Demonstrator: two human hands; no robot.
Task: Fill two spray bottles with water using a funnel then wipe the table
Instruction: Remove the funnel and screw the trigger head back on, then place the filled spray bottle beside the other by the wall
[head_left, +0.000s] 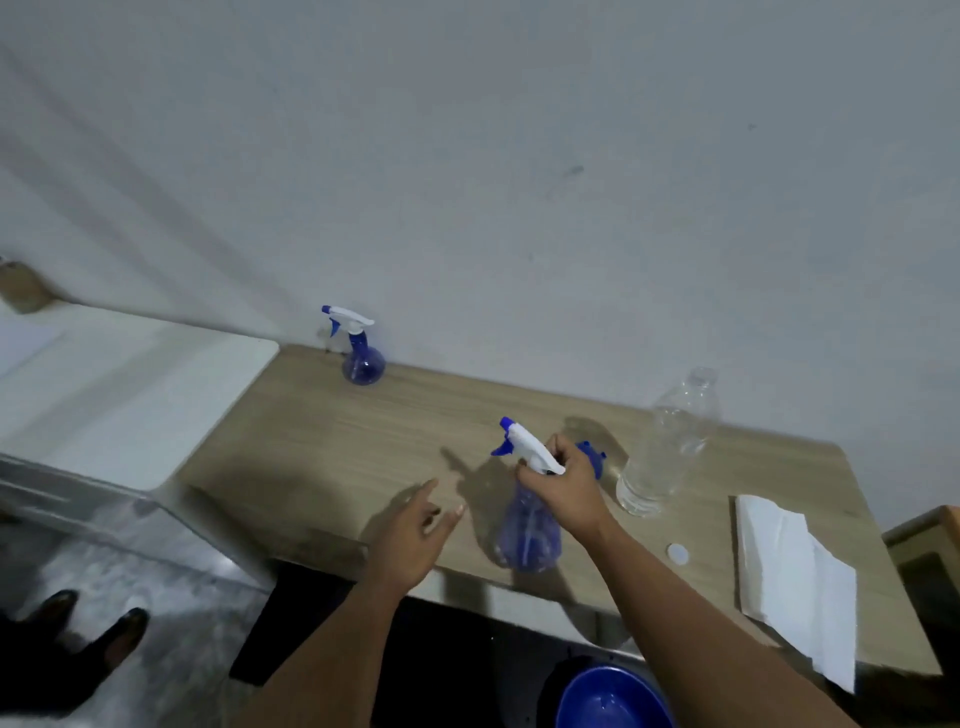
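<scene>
Fingers (558, 457) clamp the upright spray bottle (527, 530) head, nozzle pointing left; left hand (410, 540) open

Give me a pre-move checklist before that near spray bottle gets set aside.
1. Right hand grips the near spray bottle at its neck: ok.
2. Left hand free, fingers spread: ok.
3. Trigger head fully screwed on: cannot tell.
4. Far spray bottle upright by the wall, head on: ok.
5. Clear water bottle capped: not ok; white cap lies on the table.
6. Tissue ready for wiping: ok.
</scene>
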